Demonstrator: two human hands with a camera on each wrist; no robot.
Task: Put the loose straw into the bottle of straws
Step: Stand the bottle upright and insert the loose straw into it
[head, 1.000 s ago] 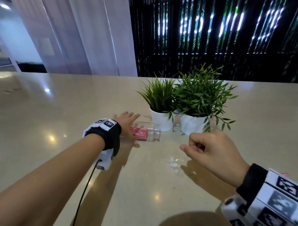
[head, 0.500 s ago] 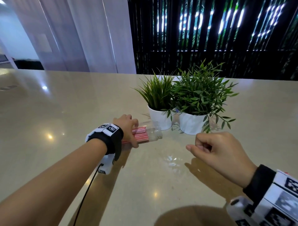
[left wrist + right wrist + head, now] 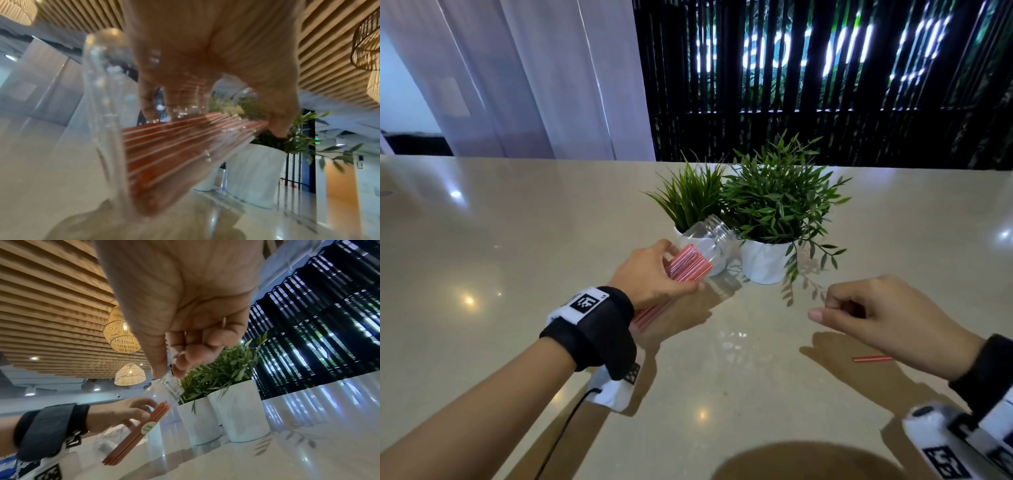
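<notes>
**Bottle lifted, straw not yet picked up**

Your left hand [image 3: 654,274] has raised the bottle [image 3: 709,236] off the table [image 3: 517,240] and grips it tilted, so it looks ready to receive. Your right hand [image 3: 887,308] hovers with fingers curled in, and nothing shows in them. Only the head view shows the loose straw [image 3: 871,358], lying on the table beside that wrist. The right wrist view shows the bottle's mouth uncapped.

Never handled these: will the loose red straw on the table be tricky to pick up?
The loose straw is thin and lies flat on the glossy table, so it may roll or skid. It looks light and straight, likely stiff enough to pinch.
</notes>
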